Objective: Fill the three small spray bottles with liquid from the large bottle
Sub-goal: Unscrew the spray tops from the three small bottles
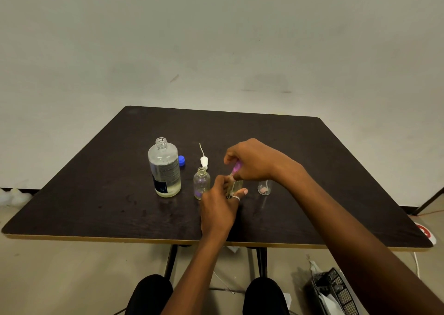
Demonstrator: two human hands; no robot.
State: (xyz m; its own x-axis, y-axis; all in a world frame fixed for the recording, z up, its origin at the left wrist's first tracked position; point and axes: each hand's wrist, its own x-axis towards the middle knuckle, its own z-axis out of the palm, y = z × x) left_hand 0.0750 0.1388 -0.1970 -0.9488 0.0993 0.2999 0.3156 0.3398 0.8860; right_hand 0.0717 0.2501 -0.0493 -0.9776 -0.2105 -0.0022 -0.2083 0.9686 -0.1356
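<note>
Gripping the middle spray bottle (236,185) with the left hand (219,206): fingers and thumb curled round its clear body, silver ring (236,198) on one finger. Pale yellowish liquid shows inside; base hidden by the hand, so can't tell if it sits on the table (336,170). Right hand (252,161) directly above, fingertips pinching the pink-purple sprayer top (236,167) at the bottle's neck. Can't tell if the top is seated or loose.

Large bottle (164,168): left of the group, upright, clear, round shoulders, threaded neck open. Dark label with small print. Pale yellow liquid sits low in it. Blue cap (181,160), ribbed, on the table just beside its far-right side.

Open spray bottle (201,182): between the large bottle and the left hand, upright, uncapped, clear with rounded shoulders. Faint purple glint near its base; fill level unreadable. White sprayer head (204,162) lies on the table just beyond it, thin dip tube (201,149) pointing to the far side.

Right spray bottle (264,188): right of the hands, below the right wrist, clear, upright. Pinkish shape low in it or behind it, can't tell which.

Table: dark brown wood-grain top, matte, rounded corners, pale edge band. Faint smudges near the large bottle.

Black mesh basket (336,293) on the floor, near right.
</note>
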